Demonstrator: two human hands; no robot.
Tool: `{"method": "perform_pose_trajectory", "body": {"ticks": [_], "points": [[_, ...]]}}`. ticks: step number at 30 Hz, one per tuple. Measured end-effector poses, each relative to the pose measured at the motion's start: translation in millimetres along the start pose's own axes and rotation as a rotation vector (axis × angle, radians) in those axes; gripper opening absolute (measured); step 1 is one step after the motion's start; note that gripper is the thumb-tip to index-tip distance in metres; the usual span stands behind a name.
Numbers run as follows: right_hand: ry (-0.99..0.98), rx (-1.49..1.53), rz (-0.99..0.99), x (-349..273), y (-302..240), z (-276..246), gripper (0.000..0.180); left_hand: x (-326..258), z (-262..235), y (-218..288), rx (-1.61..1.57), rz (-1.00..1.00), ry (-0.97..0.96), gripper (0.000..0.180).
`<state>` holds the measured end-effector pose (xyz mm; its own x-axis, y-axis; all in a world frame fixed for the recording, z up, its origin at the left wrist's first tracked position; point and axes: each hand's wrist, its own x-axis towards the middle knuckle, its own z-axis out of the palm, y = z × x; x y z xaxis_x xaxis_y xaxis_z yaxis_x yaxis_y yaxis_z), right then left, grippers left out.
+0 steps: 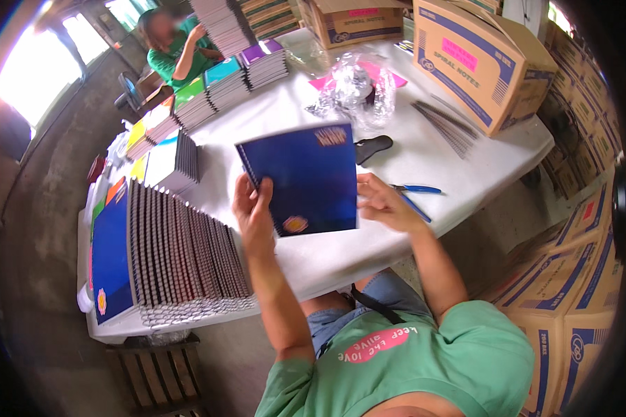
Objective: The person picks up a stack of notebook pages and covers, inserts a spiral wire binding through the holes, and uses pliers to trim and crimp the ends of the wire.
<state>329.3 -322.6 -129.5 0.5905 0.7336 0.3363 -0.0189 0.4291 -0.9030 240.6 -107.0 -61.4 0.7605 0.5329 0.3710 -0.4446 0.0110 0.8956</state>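
A blue-covered spiral notebook (306,182) is held up above the table, its coil along the left side. My left hand (254,208) is closed on that coiled side, thumb on the front cover. My right hand (386,203) is at the notebook's right edge, fingers apart and loosely bent; whether the fingertips touch the pages I cannot tell. Just beyond my right hand lie blue-handled pliers (416,193). A black flat object (373,148) shows partly behind the notebook. To the left of my left hand stands a long row of spiral notebooks (188,257), the front one blue-covered.
The white-covered table (487,170) holds stacked notebooks (226,83), crumpled clear plastic (358,90), thin metal wires (445,125) and cardboard boxes (480,69). More boxes (563,292) are piled at the right. A person in green (181,59) sits at the far left. A wooden slatted stool (156,375) stands below.
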Motion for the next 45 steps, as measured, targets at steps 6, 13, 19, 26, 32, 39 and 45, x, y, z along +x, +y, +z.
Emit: {"method": "perform_pose_trajectory", "body": {"ticks": [6,13,19,26,32,39,45], "points": [[0.658,-1.477,0.266,28.4,-35.7,-222.4,0.050,-44.4,35.7,56.3,1.122,0.345,-0.422,0.017],[0.707,-1.677,0.461,45.4,-8.9,-297.0,0.042,-69.2,31.2,18.2,1.275,0.386,-0.527,0.022],[0.524,-1.991,0.368,67.1,-33.7,-299.6,0.021,-84.3,32.8,-5.7,1.377,0.564,-0.352,0.032],[0.564,-2.088,-0.183,67.1,-92.6,-227.7,0.050,-76.2,25.7,-7.6,1.260,0.617,-0.317,0.032],[0.199,-1.964,-0.160,60.3,-75.9,-232.0,0.053,-84.6,19.8,-30.4,1.317,0.684,-0.207,0.035],[0.184,-1.982,0.248,26.1,-27.8,-295.4,0.048,-101.8,45.3,-53.8,1.232,0.552,0.020,0.065],[0.488,-1.951,-0.092,28.1,-91.7,-164.7,0.036,-103.3,63.1,-69.3,1.149,0.594,0.220,0.063]]}}
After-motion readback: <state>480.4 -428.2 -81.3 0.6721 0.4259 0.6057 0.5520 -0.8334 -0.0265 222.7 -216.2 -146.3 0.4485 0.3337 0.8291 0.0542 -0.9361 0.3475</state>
